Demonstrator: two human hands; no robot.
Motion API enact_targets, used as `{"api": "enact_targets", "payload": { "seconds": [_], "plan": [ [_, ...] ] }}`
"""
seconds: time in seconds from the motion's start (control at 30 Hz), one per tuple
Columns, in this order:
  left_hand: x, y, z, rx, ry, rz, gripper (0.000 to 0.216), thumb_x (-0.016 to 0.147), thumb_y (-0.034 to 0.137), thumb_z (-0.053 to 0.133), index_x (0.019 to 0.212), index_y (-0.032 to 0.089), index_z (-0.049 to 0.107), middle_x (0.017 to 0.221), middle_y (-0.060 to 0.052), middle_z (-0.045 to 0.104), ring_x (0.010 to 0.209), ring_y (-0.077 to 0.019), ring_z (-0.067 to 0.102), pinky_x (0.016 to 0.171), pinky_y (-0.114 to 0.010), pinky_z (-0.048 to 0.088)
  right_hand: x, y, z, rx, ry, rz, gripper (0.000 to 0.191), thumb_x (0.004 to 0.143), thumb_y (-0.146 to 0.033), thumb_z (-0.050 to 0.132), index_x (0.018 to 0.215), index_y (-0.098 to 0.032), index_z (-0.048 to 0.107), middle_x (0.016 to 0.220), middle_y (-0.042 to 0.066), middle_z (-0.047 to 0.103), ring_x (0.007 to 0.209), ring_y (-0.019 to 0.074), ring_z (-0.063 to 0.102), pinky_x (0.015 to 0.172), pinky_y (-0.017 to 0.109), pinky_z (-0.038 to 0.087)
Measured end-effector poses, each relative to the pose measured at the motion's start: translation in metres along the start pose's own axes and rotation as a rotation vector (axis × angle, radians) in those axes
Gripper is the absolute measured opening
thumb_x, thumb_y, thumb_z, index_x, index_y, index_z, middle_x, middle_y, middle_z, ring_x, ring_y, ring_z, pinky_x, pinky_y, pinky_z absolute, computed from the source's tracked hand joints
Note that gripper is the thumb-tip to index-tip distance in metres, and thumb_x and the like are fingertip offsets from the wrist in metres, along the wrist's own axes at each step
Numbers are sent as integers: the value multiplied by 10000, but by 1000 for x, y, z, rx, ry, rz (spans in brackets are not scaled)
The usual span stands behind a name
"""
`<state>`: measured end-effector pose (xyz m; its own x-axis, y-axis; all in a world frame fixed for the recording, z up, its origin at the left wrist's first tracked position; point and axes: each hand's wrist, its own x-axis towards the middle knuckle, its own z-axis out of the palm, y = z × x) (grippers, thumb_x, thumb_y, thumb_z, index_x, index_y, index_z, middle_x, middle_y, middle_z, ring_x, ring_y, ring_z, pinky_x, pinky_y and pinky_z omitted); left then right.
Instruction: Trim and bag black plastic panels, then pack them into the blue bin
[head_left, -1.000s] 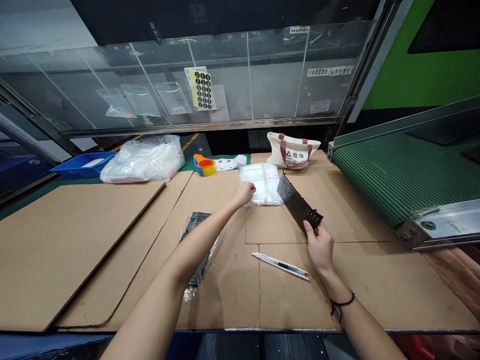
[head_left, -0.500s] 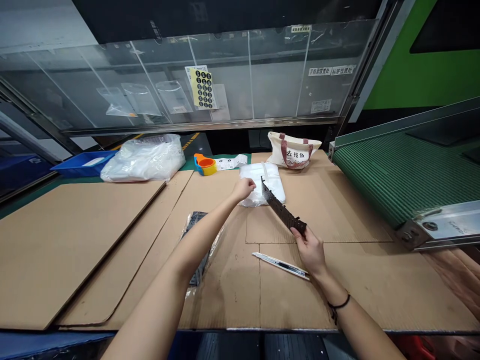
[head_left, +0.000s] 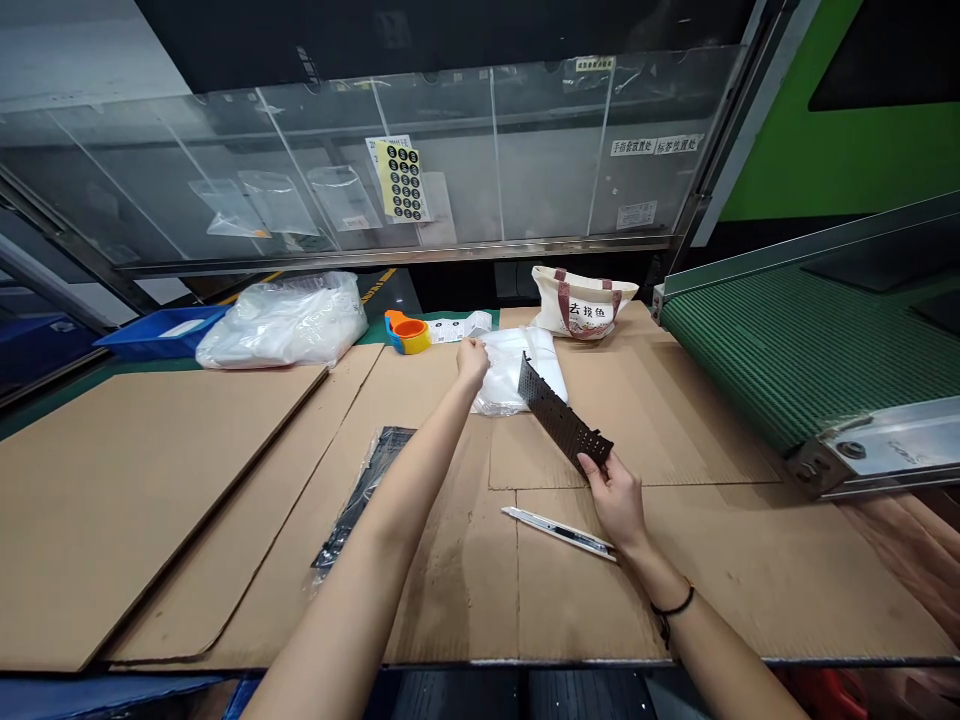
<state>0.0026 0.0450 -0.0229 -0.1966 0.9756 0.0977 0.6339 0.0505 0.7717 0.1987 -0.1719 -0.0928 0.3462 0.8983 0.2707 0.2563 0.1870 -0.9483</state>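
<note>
and there goes the left hand (head_left: 472,362), slipping a little further back and leftward, its forearm swinging to the right so that more of the wrapped dark piece (head_left: 352,500) shows on its left side, while the dark perforated panel (head_left: 559,415) holds almost the same slant as half a second ago. from the far left, then: a big brown cardboard sheet (head_left: 150,500) lies on the cardboard-covered counter (head_left: 442,620), with a blue tray (head_left: 146,337) behind it and a puffy clear plastic bundle (head_left: 285,322) just beside that. the wrapped dark piece comes next, lying partly under the line of the left forearm, and further back sits the colourful tape dispenser (head_left: 417,345) with a printed paper strip (head_left: 454,328) right alongside. now the left hand, fingers curled in tight at the left edge of the white bag stack (head_left: 506,375); whether they pinch any film, we can't tell. then the panel, tilted, its far end up in front of the stack, its near end firmly gripped by the right hand (head_left: 619,505), dark cord bracelet (head_left: 673,607) on the wrist. a slim cutter knife (head_left: 559,533) lies just left of that hand, the cream tote bag (head_left: 585,305) slouches behind, and the green conveyor belt (head_left: 810,330) fills the right.
</note>
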Motion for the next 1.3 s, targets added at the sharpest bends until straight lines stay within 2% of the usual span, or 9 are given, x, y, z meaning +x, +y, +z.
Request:
{"api": "enact_targets", "payload": {
  "seconds": [0.13,0.27,0.43,0.53,0.63,0.83,0.97,1.07,1.3],
  "plan": [
    [-16,0,1,135,-35,171,271,913,356,574,1086,148,598,1044,-61,629,913,-185,614,815,-395,521,4,3,-1,201,93,121,434,709,-579,697,863,-174,678,737,43,692,667,190,606,628,291,462],
    [-26,-5,-10,268,-121,319,207,888,350,603,860,145,603,887,-22,612,806,-155,578,770,-351,484,18,8,-7,475,151,280,495,624,-619,750,833,-186,633,732,6,686,636,152,599,584,269,478],
    [-23,-9,-32,326,-179,412,427,955,430,434,605,186,453,566,48,411,528,-115,402,573,-269,348,16,-9,-23,763,-54,519,452,525,-449,872,830,-175,681,813,55,746,756,212,699,679,327,571],
    [-25,-6,-43,338,-264,489,499,955,415,390,513,211,283,490,49,280,468,-107,289,518,-281,236,-7,-21,-27,835,-204,672,340,563,-316,876,795,-130,710,784,98,755,777,248,724,727,366,595],
    [-33,-4,-49,362,-369,565,504,932,419,424,506,210,254,475,46,278,454,-98,271,503,-283,212,-32,-28,-21,880,-245,756,292,615,-275,854,826,-122,723,831,95,766,759,216,732,709,320,606],
    [-58,-4,-52,469,-472,742,450,884,347,516,483,181,397,613,-9,489,517,-105,400,542,-263,311,-60,-35,-5,1141,83,855,251,581,-138,860,783,-151,711,820,29,769,743,134,727,694,200,596],
    [-73,-7,-50,544,-443,830,388,915,314,473,580,155,586,756,-76,607,657,-158,553,651,-285,425,-66,-44,-1,1135,64,926,212,611,-85,827,779,-131,707,801,37,763,671,127,717,590,175,587],
    [-81,-10,-48,580,-412,868,372,929,284,462,659,133,666,933,-140,672,871,-230,629,816,-352,478,-69,-50,3,1157,165,917,221,618,-83,822,781,-167,699,811,5,763,715,119,722,649,184,596],
    [-108,-12,-36,602,-368,889,311,937,268,484,810,132,732,1212,-148,661,1192,-292,565,1051,-453,412,-80,-49,11,1092,117,938,259,561,-112,864,717,-191,673,755,-28,751,711,125,723,633,187,602]
  ]
}}
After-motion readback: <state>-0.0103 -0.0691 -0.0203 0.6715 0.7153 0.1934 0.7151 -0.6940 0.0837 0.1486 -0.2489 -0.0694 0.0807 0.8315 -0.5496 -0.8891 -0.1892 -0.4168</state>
